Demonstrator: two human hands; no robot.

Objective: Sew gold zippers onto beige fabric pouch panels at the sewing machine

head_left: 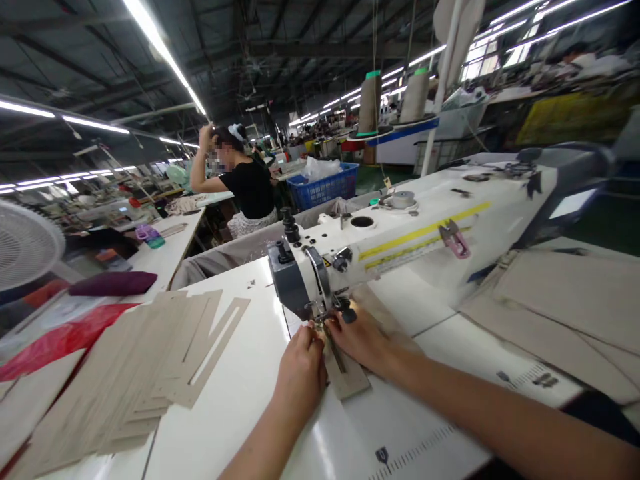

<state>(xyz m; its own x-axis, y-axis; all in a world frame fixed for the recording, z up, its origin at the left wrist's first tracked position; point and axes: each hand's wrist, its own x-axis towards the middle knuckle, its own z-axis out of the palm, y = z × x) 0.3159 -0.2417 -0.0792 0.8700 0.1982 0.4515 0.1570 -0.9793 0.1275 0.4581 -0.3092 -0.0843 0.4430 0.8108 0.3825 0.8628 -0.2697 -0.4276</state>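
Note:
A white sewing machine (395, 233) stands over the work table, its needle and presser foot area low at the left end. Under that area lies a beige slotted fabric piece (353, 381). My left hand (301, 363) is closed at the left edge of the piece, its fingers curled near the presser foot. On the other side my right hand (363, 337) has its fingers bent onto the piece beside the needle; the fingertips are partly hidden by the machine. Both hands look pressed on the fabric piece.
A fanned stack of beige slotted pieces (125, 367) lies to the left. Larger beige panels (565, 300) are at the right. Behind stand a blue basket (325, 187), thread cones (370, 103) and a seated person (245, 180). A white fan (27, 243) is at far left.

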